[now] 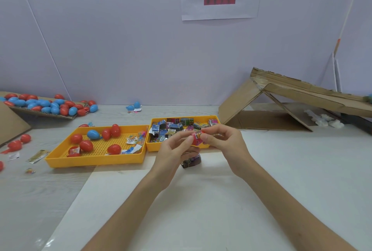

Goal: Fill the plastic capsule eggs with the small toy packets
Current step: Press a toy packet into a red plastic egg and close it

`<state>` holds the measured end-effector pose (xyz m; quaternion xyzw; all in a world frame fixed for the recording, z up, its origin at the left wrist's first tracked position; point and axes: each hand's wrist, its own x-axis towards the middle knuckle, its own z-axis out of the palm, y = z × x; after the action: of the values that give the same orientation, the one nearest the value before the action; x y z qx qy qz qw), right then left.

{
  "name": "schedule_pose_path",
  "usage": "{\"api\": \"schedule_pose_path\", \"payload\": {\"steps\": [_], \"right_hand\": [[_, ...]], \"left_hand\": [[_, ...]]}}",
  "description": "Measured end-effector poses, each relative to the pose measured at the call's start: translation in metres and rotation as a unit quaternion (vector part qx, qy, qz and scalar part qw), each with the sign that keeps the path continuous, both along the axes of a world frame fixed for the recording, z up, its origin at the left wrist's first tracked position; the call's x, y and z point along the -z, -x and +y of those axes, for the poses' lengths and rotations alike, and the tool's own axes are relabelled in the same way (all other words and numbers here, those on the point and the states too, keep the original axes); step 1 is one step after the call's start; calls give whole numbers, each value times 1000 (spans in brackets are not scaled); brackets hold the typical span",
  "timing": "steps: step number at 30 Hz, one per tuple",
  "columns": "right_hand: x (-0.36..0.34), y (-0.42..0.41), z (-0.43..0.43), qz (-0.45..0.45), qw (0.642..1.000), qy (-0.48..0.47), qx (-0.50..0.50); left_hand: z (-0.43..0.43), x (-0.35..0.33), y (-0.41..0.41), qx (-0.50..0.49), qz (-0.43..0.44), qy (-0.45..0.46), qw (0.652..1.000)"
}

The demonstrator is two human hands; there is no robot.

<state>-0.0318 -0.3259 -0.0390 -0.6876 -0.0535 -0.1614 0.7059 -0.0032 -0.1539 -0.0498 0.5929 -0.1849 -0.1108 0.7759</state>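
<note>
Both hands meet in front of the right yellow tray [215, 118], which is heaped with small toy packets [173, 128]. My left hand [175, 150] and my right hand [223, 140] pinch a red capsule egg half [196, 139] with a pink packet in its mouth. The lower fingers of my left hand also curl round a few dark packets [191, 162]. The left yellow tray [94, 160] holds several red capsule eggs [86, 145], one blue egg [93, 134] and some loose packets.
A cardboard flap [44, 114] at the far left carries a pile of red and blue eggs. Loose eggs and wrappers lie at the table's left edge. A folded cardboard ramp [281, 97] stands at the right. A white sheet [201, 200] covers the near table.
</note>
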Motion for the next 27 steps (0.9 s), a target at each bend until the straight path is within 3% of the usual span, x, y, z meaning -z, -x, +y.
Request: {"api": "schedule_pose_path", "payload": {"steps": [12,20,27], "right_hand": [[3,-2,-1,-37,999,-16,-9],[0,-1,1,2,1000,-23,-19],[1,0,3,-25,999,34,-29]], "left_hand": [[2,1,-1,-20,-10,19,1000],[1,0,1,-20,-14,17,1000],[3,-2,-1,-15,10,35,999]]}}
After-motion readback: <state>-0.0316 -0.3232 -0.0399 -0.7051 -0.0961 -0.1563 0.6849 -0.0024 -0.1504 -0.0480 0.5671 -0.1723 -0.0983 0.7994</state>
